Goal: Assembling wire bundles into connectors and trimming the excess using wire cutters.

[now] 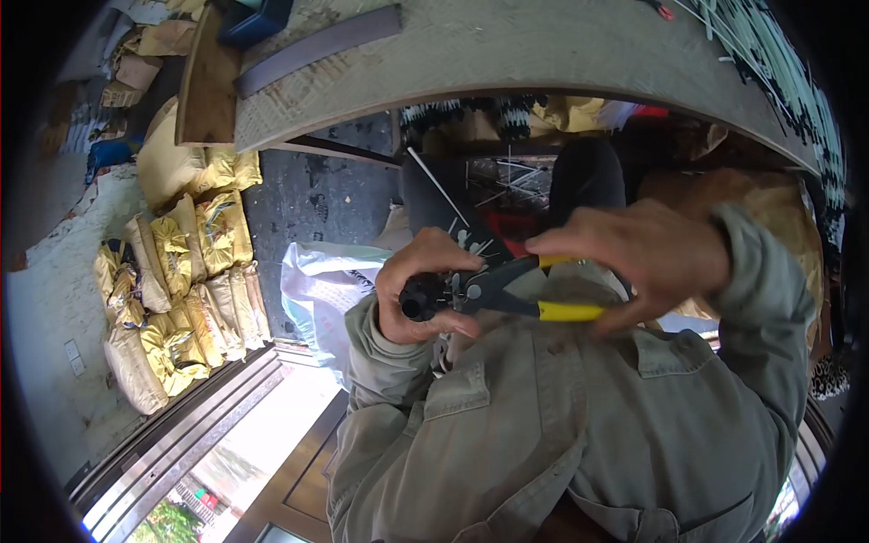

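In front of my chest, my left hand (403, 276) curls around a dark piece with a round black hollow end (421, 297). Its thumb and fingers sit on either side of the piece. My right hand (647, 253), a little smeared by motion, grips pliers (570, 311) with yellow handles. Their dark jaws point left and meet the piece at my left hand; the handles are spread apart. Whether the jaws bite on anything cannot be made out. Short pale sticks (471, 240) show just beyond my left fingers, and a thin white rod (437, 185) lies above my lap.
Ahead stands a worktable (507, 54) with a flat grey strip (317, 50), a blue bin (258, 23) and a heap of pale green sticks (769, 72). A white plastic bag (312, 290) stands at my left. Yellow and brown sacks (186, 308) are stacked against the left wall.
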Tool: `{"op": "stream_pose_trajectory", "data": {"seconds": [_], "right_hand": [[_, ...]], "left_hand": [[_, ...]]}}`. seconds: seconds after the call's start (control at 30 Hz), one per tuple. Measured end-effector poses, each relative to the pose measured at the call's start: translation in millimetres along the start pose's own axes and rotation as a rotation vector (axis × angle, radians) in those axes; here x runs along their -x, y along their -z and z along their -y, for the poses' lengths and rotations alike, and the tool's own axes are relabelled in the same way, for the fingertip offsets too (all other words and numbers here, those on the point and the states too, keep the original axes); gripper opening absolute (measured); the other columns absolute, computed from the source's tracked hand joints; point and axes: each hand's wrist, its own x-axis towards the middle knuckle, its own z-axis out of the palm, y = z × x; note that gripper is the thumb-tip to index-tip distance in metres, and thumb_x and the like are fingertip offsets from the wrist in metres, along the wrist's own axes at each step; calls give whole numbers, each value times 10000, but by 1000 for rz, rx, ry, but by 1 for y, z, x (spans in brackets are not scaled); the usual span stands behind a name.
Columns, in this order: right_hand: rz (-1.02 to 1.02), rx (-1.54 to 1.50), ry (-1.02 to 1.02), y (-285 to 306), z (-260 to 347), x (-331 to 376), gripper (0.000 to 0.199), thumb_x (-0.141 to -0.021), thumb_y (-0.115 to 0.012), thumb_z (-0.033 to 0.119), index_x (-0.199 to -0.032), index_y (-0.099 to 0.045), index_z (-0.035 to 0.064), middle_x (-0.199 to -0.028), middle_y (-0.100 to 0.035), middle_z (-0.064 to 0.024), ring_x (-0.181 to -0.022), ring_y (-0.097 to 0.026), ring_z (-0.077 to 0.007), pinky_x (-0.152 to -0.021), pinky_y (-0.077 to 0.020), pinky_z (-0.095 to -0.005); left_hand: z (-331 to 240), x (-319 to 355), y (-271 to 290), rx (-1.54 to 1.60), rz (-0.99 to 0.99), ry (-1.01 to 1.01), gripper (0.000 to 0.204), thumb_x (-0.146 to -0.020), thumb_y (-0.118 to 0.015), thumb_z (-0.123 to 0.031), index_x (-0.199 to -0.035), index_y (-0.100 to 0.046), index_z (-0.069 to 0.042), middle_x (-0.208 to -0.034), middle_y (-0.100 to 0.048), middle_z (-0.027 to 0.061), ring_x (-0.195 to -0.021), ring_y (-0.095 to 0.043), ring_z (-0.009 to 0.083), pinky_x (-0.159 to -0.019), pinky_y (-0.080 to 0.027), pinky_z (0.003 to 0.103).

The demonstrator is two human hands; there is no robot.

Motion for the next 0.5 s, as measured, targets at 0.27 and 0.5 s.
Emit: {"op": "stream_pose_trajectory", "data": {"seconds": [0.27, 0.5], "right_hand": [[-4, 72, -92, 16, -21, 2, 467, -835, -564, 162, -1251, -395, 34, -954, -582, -116, -772, -629, -228, -600, -511, -308], [-271, 469, 238, 4, -13, -2, 473, -795, -632, 257, -1191, -487, 44, -1028, -551, -111, -657, -560, -158, -571, -471, -270]], "left_hand": [[-7, -6, -8, 39, -73, 104, 625, -489, -855, -302, -949, -611, 43, -835, -617, 105, -703, -535, 179, -648, -387, 290], [4, -2, -7, 36, -136, -17, 595, -500, -854, -291, -928, -600, 34, -859, -623, 116, -718, -529, 200, -650, -379, 301]]}}
